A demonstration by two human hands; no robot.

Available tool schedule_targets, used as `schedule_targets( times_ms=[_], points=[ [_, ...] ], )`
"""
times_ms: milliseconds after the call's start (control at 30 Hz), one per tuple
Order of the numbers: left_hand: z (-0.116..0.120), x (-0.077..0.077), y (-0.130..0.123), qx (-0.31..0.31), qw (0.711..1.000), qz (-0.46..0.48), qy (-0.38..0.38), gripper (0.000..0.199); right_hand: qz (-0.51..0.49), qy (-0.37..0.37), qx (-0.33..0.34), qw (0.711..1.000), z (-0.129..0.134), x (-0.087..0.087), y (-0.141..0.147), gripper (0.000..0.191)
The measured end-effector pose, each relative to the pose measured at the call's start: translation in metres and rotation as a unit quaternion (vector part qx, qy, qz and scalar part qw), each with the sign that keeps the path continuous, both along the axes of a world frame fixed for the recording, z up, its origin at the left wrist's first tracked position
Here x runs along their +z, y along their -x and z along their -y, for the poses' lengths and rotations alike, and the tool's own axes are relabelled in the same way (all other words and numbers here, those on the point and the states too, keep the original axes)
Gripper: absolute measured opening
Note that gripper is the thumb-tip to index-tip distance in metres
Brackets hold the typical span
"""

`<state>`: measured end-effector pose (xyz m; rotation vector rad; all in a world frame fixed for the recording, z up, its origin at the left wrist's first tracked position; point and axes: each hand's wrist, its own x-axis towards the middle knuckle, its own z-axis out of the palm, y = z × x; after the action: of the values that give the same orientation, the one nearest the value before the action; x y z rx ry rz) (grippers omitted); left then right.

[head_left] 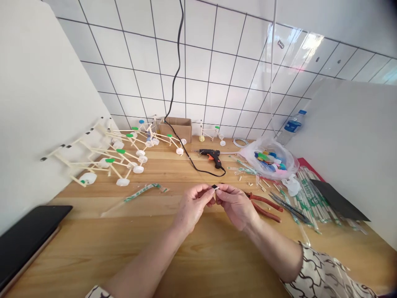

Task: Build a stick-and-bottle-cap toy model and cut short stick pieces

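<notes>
My left hand [194, 205] and my right hand [236, 205] pinch a tiny black-and-white piece [214, 187] between their fingertips, above the wooden table [93, 256]. The piece is too small to identify. Just right of my right hand lie red-handled pliers [265, 207], not touching it. Beyond them is a dark metal tool [288, 209], partly hidden among wrapped sticks. A black glue gun [211, 158] rests farther ahead, its cord trailing along the table.
Stick models with white bottle-cap wheels [118, 155] stand at the left, near a cardboard box [175, 128]. A plastic bag of coloured caps [269, 161], wrapped sticks [310, 198], a black sheet [338, 198], a water bottle [293, 126] and a black phone [27, 240] surround the work area.
</notes>
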<state>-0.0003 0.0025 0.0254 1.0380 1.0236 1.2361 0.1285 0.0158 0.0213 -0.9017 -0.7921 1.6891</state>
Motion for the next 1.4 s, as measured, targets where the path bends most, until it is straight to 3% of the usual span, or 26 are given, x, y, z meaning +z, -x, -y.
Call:
schedule_targets(
  times_ms=[433, 1133, 1400],
  points=[
    [-0.001, -0.003, 0.002, 0.042, 0.999, 0.027, 0.011, 0.01, 0.002, -0.031, -0.072, 0.997, 0.003, -0.012, 0.014, 0.011],
    [-0.004, 0.001, 0.009, 0.016, 0.997, -0.073, -0.004, 0.017, -0.015, -0.023, -0.088, 0.996, 0.007, -0.009, 0.019, 0.013],
    [-0.007, 0.0, 0.015, -0.012, 0.989, -0.148, -0.008, 0.02, 0.07, -0.039, -0.071, 0.994, -0.003, -0.004, 0.01, 0.01]
  ],
)
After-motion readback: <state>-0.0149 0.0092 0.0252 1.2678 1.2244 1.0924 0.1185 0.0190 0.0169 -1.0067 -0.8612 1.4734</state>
